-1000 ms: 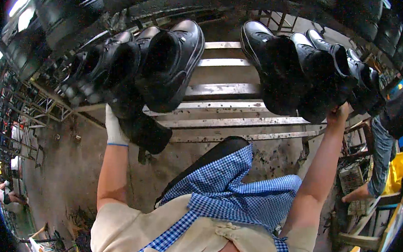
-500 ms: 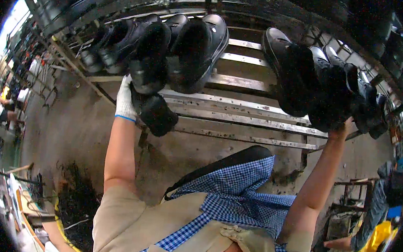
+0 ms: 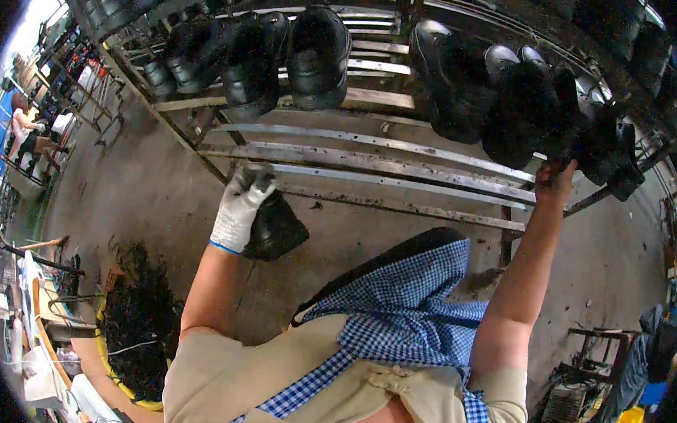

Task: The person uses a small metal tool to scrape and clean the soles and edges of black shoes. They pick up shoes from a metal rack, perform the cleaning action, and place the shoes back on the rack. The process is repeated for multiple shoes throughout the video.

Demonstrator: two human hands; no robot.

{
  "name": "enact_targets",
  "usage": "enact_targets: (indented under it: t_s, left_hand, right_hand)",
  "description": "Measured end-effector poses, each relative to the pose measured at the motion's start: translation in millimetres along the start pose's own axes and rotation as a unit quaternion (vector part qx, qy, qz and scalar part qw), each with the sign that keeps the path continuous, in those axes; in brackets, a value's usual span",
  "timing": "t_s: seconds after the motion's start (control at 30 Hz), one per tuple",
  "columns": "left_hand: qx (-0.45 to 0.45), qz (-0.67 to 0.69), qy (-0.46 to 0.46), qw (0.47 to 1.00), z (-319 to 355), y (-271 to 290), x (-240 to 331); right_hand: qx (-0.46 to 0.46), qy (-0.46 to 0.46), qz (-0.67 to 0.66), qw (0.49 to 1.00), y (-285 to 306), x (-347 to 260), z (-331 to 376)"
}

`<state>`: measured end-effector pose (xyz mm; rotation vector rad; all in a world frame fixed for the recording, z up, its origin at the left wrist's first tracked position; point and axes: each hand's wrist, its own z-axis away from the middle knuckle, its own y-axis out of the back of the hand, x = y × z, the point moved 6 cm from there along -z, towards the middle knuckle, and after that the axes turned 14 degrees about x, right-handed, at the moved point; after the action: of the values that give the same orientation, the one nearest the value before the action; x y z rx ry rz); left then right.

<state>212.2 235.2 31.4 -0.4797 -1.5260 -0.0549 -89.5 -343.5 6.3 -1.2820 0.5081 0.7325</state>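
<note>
Left hand [image 3: 237,207], white-gloved: raised before the body, forearm running up from the lower edge, elbow bent outward. Fingers were curled closely over one side of a black shoe [image 3: 278,231]; grip closed around it. The shoe hung tilted over the floor [image 3: 156,205], just below the near bars of the rack [image 3: 358,163], apart from them.

Right hand [image 3: 555,182], bare: arm reached forward and up, nearly straight, fingers pointing away from the body. It stood at the rack's right side, just below the heels of the right-hand shoes [image 3: 454,101]; whether it gripped one could not be told.

Left-hand shoes [image 3: 318,63]: stood on the rack, well apart from the right hand.
</note>
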Motion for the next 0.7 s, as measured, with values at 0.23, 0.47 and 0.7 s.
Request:
enact_targets:
  t_s: [0.23, 0.47, 0.7]
  left_hand:
    - [-0.163, -0.362, -0.304, 0.866, 54.7, -82.9, 20.7]
    - [-0.122, -0.433, -0.332, 0.829, 49.2, -139.1, 6.1]
    - [-0.337, -0.185, -0.353, 0.853, 112.9, -207.9, -7.6]
  right_hand:
    - [-0.215, -0.086, 0.035, 0.972, 25.0, 24.4, 35.1]
    - [-0.294, -0.122, 0.333, 0.888, 48.4, 91.6, 247.3]
    - [-0.32, -0.309, 0.317, 0.837, 99.0, 115.4, 280.2]
